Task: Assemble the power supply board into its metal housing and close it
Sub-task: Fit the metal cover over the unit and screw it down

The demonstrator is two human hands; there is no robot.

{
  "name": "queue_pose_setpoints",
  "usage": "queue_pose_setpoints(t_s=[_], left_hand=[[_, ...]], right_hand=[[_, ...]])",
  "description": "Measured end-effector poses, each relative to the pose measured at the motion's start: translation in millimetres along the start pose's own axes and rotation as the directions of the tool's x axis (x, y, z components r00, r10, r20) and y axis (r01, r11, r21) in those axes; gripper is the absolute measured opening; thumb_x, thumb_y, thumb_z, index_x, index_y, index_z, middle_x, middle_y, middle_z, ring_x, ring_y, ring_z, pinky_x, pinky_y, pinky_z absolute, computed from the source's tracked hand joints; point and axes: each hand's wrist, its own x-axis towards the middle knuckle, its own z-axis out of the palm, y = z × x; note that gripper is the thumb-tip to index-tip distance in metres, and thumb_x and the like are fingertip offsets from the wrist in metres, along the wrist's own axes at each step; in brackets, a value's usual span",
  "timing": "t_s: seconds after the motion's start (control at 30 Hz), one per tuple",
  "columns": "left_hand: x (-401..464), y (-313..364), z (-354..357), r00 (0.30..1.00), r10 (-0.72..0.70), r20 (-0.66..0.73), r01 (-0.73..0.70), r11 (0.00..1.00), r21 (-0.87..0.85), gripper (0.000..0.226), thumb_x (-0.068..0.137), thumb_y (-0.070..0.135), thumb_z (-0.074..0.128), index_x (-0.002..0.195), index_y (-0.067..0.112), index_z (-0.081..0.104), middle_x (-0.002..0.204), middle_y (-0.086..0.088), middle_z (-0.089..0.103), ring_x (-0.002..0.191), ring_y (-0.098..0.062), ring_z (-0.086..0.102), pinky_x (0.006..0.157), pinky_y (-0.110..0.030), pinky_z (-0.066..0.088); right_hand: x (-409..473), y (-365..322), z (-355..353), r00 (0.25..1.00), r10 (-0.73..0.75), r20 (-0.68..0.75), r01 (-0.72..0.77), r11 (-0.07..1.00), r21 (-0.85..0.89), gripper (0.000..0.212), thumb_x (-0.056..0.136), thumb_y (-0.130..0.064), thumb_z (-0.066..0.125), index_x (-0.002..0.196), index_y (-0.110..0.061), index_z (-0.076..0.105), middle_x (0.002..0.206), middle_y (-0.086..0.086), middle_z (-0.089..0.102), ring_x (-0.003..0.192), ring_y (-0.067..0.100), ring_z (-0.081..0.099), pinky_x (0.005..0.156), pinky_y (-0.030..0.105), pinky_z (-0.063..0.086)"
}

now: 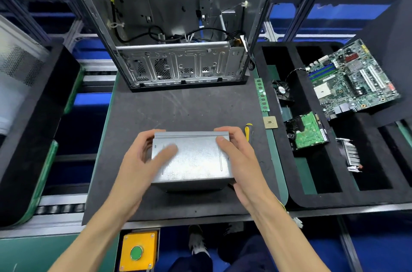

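**Room on the mat, things around it**

The dark mat [178, 106] is bare between the metal box [191, 158] and the big computer case [178, 26] behind. A yellow tool [247, 132] lies just right of the box. The parts tray [289, 196] blocks the right side.

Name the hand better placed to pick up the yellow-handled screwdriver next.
Right hand: the yellow-handled screwdriver lies just beside it, right of the grey metal housing. The left hand sits across the box.

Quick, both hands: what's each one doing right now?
Left hand: grips the left end of the metal housing, thumb on top.
Right hand: grips the housing's right end, fingers curled over the far edge.
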Motion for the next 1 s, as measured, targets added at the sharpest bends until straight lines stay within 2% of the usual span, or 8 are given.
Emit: queue_pose_setpoints(t_s=[0.13, 0.37, 0.43, 0.5, 0.57, 0.7, 0.8, 1.0], left_hand=[[-1, -11, -26, 0.930, 0.003, 0.368, -0.117, 0.950, 0.290, 0.118, 0.052, 0.049, 0.096, 0.145, 0.055, 0.024, 0.141, 0.031, 0.045, 0.131, 0.009, 0.045, 0.098, -0.015, 0.043], [6, -19, -23, 0.907, 0.274, 0.319, -0.371, 0.879, 0.301, 0.102, 0.054, 0.034, 0.098, 0.134, 0.044, 0.037, 0.133, 0.023, 0.053, 0.125, 0.000, 0.053, 0.099, -0.005, 0.039], [5, -21, -25, 0.900, 0.290, 0.324, -0.390, 0.868, 0.307, 0.103, 0.054, 0.030, 0.100, 0.134, 0.045, 0.037, 0.134, 0.022, 0.054, 0.126, -0.001, 0.053, 0.100, -0.006, 0.039], [4, -21, -24, 0.898, 0.294, 0.329, -0.394, 0.868, 0.301, 0.103, 0.054, 0.030, 0.099, 0.135, 0.045, 0.037, 0.134, 0.022, 0.054, 0.126, -0.002, 0.054, 0.101, -0.007, 0.040], [3, -21, -22, 0.901, 0.295, 0.319, -0.391, 0.871, 0.297, 0.102, 0.055, 0.035, 0.099, 0.135, 0.044, 0.036, 0.133, 0.020, 0.055, 0.125, -0.004, 0.055, 0.100, -0.009, 0.042], [0, -20, -20, 0.913, 0.271, 0.304, -0.355, 0.895, 0.269, 0.100, 0.055, 0.045, 0.096, 0.135, 0.045, 0.036, 0.131, 0.017, 0.057, 0.122, -0.009, 0.058, 0.096, -0.013, 0.046], [0, -19, -24, 0.918, 0.207, 0.339, -0.307, 0.911, 0.275, 0.105, 0.057, 0.043, 0.097, 0.139, 0.046, 0.032, 0.135, 0.020, 0.053, 0.127, -0.007, 0.054, 0.096, -0.012, 0.046], [2, -17, -38, 0.886, 0.218, 0.409, -0.360, 0.879, 0.313, 0.100, 0.062, 0.035, 0.096, 0.143, 0.035, 0.038, 0.141, 0.014, 0.054, 0.135, -0.012, 0.051, 0.107, -0.017, 0.040]], right_hand=[[-1, -2, -1, 1.000, 0.006, 0.018, -0.006, 1.000, -0.024, 0.016, 0.103, -0.014, 0.057, 0.110, -0.024, 0.068, 0.089, -0.012, 0.062, 0.093, 0.013, 0.056, 0.086, 0.034, 0.043], [-2, -11, -7, 0.998, -0.015, 0.060, 0.024, 0.988, -0.150, 0.012, 0.096, -0.027, 0.064, 0.107, -0.029, 0.070, 0.102, 0.007, 0.068, 0.098, 0.022, 0.060, 0.085, 0.040, 0.046], [-2, -20, -15, 0.994, -0.026, 0.105, 0.057, 0.949, -0.309, 0.011, 0.100, -0.023, 0.067, 0.109, -0.030, 0.068, 0.105, -0.005, 0.072, 0.100, 0.013, 0.066, 0.087, 0.037, 0.052], [-3, -37, -24, 0.970, -0.097, 0.222, 0.215, 0.767, -0.605, 0.023, 0.094, -0.037, 0.072, 0.116, -0.034, 0.066, 0.113, -0.023, 0.068, 0.113, -0.005, 0.060, 0.095, 0.025, 0.048], [-5, -56, -17, 0.871, -0.211, 0.443, 0.490, 0.401, -0.774, 0.065, 0.082, -0.063, 0.073, 0.136, -0.030, 0.059, 0.137, -0.023, 0.055, 0.138, -0.008, 0.040, 0.116, 0.015, 0.029], [-2, -56, 37, 0.731, 0.098, 0.676, 0.682, -0.129, -0.720, 0.124, 0.072, -0.073, 0.075, 0.160, -0.004, 0.022, 0.156, 0.007, 0.038, 0.147, 0.024, 0.031, 0.128, 0.037, 0.013], [8, -52, 46, 0.749, 0.105, 0.654, 0.662, -0.155, -0.733, 0.112, 0.068, -0.068, 0.082, 0.151, -0.013, 0.032, 0.134, 0.000, 0.049, 0.121, 0.020, 0.047, 0.104, 0.030, 0.032], [14, -56, 39, 0.717, 0.142, 0.683, 0.697, -0.123, -0.706, 0.091, 0.066, -0.059, 0.082, 0.138, -0.022, 0.042, 0.121, -0.005, 0.054, 0.105, 0.020, 0.052, 0.075, 0.027, 0.020]])
